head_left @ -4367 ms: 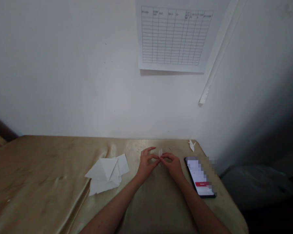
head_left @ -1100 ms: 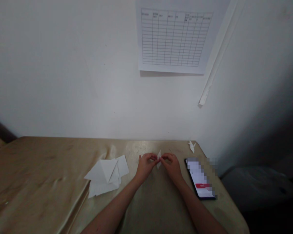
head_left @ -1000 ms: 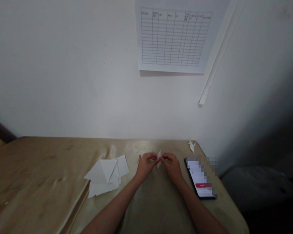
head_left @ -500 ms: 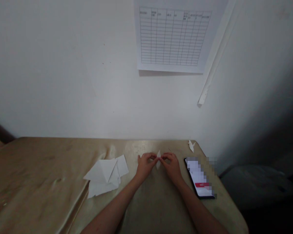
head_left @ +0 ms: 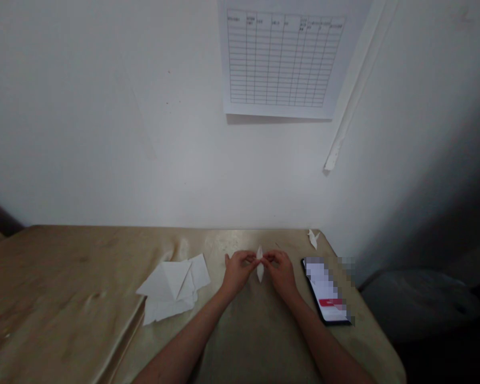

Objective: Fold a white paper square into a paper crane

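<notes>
A small folded white paper (head_left: 260, 273), narrow and pointed at both ends, is pinched between my two hands above the brown-covered table (head_left: 256, 330). My left hand (head_left: 239, 273) grips its left side with thumb and fingertips. From the right, my right hand (head_left: 280, 272) pinches the opposite side in the same way. The fingertips nearly meet at the paper's middle and hide that part. To the left lie several loose white paper sheets (head_left: 172, 288), overlapping, with a folded piece on top.
A phone (head_left: 324, 293) with a lit, partly blurred screen lies right of my right hand. Near the far right corner sits a small folded paper bird (head_left: 313, 239). A printed table sheet (head_left: 280, 64) hangs on the wall behind. Beyond the right edge is a greyish bulky thing (head_left: 420, 298).
The folded paper's lower point shows slightly longer below my fingertips, and its upper part looks more spread. Both hands have kept nearly the same place.
</notes>
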`<move>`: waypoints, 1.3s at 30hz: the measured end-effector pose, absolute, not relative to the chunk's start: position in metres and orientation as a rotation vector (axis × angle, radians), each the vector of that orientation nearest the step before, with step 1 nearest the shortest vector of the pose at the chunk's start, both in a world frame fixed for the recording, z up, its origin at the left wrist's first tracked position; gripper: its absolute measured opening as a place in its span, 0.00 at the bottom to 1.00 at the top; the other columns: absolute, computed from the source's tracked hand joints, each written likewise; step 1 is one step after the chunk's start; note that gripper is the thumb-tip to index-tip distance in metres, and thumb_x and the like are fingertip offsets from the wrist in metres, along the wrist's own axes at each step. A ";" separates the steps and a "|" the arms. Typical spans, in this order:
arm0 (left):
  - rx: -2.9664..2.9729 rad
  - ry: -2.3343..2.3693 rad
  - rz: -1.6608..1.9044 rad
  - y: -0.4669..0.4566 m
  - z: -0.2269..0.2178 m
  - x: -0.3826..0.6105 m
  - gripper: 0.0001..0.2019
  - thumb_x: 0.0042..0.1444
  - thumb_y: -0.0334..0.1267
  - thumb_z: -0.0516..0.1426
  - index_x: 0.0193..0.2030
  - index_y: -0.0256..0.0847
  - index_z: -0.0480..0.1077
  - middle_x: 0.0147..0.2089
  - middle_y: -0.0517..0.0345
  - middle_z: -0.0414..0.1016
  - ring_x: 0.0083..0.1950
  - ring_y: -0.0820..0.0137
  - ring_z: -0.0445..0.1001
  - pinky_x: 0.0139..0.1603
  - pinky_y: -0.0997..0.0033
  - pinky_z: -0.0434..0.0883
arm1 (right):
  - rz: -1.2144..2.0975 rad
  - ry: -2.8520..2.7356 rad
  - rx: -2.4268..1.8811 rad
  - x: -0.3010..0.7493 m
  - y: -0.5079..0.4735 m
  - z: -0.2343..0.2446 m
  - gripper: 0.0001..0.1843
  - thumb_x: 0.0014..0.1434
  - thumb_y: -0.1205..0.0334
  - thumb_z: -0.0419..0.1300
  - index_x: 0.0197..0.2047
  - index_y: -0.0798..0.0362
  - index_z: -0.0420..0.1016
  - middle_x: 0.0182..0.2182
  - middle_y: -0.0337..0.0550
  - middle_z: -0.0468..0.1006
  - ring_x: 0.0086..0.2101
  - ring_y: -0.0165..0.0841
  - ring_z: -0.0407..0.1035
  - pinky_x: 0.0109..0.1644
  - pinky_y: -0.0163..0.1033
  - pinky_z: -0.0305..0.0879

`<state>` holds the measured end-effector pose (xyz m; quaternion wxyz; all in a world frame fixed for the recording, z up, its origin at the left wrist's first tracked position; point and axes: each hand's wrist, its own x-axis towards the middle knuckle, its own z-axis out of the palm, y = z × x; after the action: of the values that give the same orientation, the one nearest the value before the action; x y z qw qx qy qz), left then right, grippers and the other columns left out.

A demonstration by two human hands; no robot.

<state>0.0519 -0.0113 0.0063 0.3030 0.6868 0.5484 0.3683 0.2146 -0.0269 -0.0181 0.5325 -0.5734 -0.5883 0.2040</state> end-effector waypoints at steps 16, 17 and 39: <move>1.907 1.542 0.902 -0.011 0.006 0.050 0.14 0.53 0.41 0.63 0.47 0.49 0.77 0.42 0.57 0.84 0.58 0.56 0.74 0.69 0.31 0.35 | 0.402 -1.655 -1.516 0.220 -0.029 -0.015 0.08 0.51 0.56 0.68 0.36 0.46 0.80 0.39 0.42 0.81 0.49 0.43 0.68 0.59 0.51 0.54; 1.920 1.539 0.894 -0.011 0.006 0.050 0.15 0.53 0.40 0.63 0.49 0.50 0.76 0.42 0.58 0.84 0.59 0.56 0.73 0.69 0.31 0.34 | 0.393 -1.661 -1.526 0.221 -0.029 -0.016 0.08 0.51 0.57 0.68 0.36 0.46 0.80 0.39 0.42 0.81 0.49 0.43 0.68 0.59 0.51 0.54; 2.055 1.553 0.801 -0.009 -0.001 0.053 0.19 0.55 0.41 0.63 0.54 0.54 0.70 0.45 0.62 0.82 0.59 0.59 0.69 0.69 0.30 0.30 | 0.285 -1.750 -1.594 0.220 -0.025 -0.020 0.08 0.52 0.60 0.67 0.38 0.45 0.79 0.40 0.40 0.81 0.51 0.43 0.64 0.61 0.52 0.48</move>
<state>0.0531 -0.0094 -0.0011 0.2202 0.7431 0.5616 0.2896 0.2202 -0.0252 -0.0202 0.3698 -0.6212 -0.6820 0.1109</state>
